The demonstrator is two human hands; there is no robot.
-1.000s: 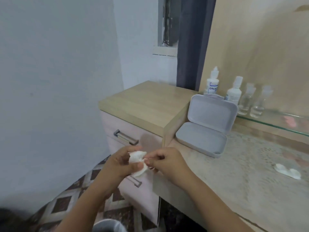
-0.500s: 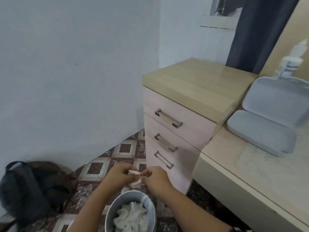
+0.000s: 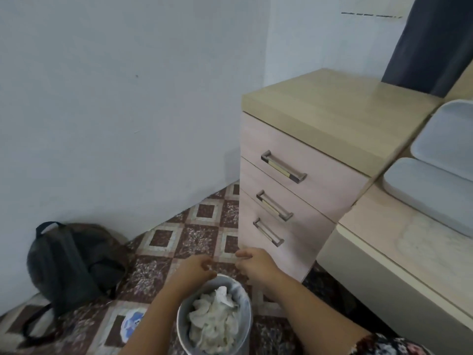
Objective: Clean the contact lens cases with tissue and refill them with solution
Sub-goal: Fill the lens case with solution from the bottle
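Head view

Bin (image 3: pixel 245 298): round, metal-grey, on the tiled floor (image 3: pixel 179 242) at the bottom middle; filled with crumpled white tissue (image 3: pixel 215 321), one piece lying highest toward the far rim

Box (image 3: pixel 432 190): pale grey, lid up, at the right edge on the desk (image 3: pixel 399 242), just beside the drawer unit; inside not visible

Drawer unit (image 3: pixel 307 175): three drawers, all closed, bar handles; wooden top bare in the part seen; stands just right of the bin, against the desk's left end

Backpack (image 3: pixel 69 262): dark, slumped against the wall at lower left, well apart from the bin

Sticker or small round item (image 3: pixel 131 325): blue and white, on the floor left of the bin; blurred

Curtain (image 3: pixel 432 42): dark, top right corner

Left hand (image 3: pixel 194 270): over the bin's far rim, fingers loosely curled, holding nothing

Right hand (image 3: pixel 256 261): beside it, near the lowest drawer, fingers loosely bent, nothing held

Lens cases: out of frame
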